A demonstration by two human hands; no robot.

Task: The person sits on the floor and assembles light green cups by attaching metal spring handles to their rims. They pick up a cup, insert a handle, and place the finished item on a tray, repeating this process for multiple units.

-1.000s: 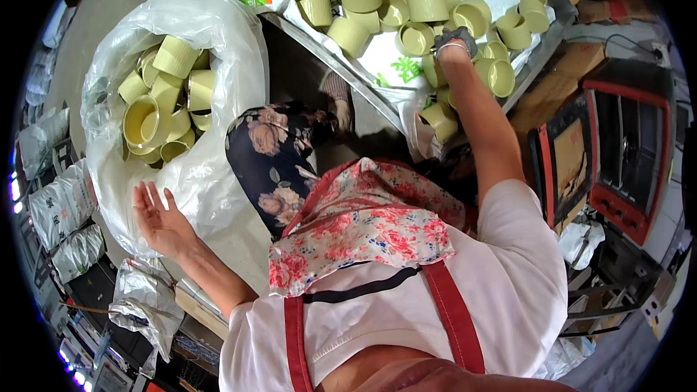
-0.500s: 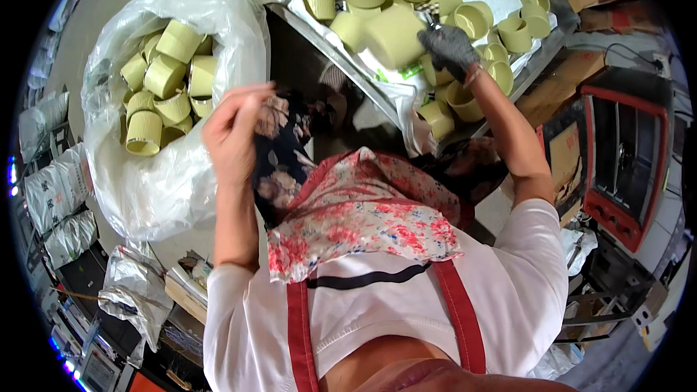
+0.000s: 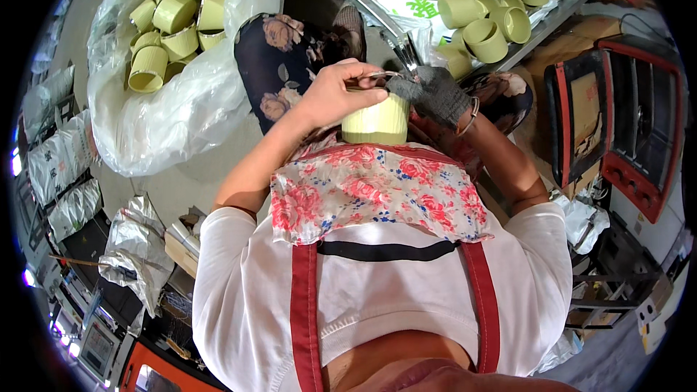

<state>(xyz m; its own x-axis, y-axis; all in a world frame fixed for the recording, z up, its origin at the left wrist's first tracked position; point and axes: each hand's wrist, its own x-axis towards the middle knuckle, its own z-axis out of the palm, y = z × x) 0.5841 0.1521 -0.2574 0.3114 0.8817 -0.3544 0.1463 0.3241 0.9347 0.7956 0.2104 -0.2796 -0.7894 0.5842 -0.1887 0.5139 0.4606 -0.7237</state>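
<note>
A pale yellow-green ribbed cup [image 3: 375, 120] is held upright over my lap, against the floral apron [image 3: 377, 189]. My left hand [image 3: 340, 96], bare, grips it at the far left rim, thumb and fingers pressed together. On the far right side of the rim is my right hand [image 3: 434, 96] in a dark grey glove, its fingers closed round a silver metal hand tool [image 3: 408, 52] whose shiny arms point away from me. Between the two hands a thin curved strip [image 3: 385, 74] shows at the rim. The tool's working end is hidden by the glove.
Ahead to the right, a metal-edged tray [image 3: 534, 38] lined with white plastic holds several loose cups [image 3: 486, 40]. A big clear plastic bag [image 3: 120, 131] with more cups [image 3: 174, 13] stands at the left. Cardboard and a red-framed oven-like cabinet [image 3: 642, 131] are on the right.
A cup has come from the tray to my lap. My right hand has drawn back from the tray with the tool, and my left hand has moved right onto the cup.
</note>
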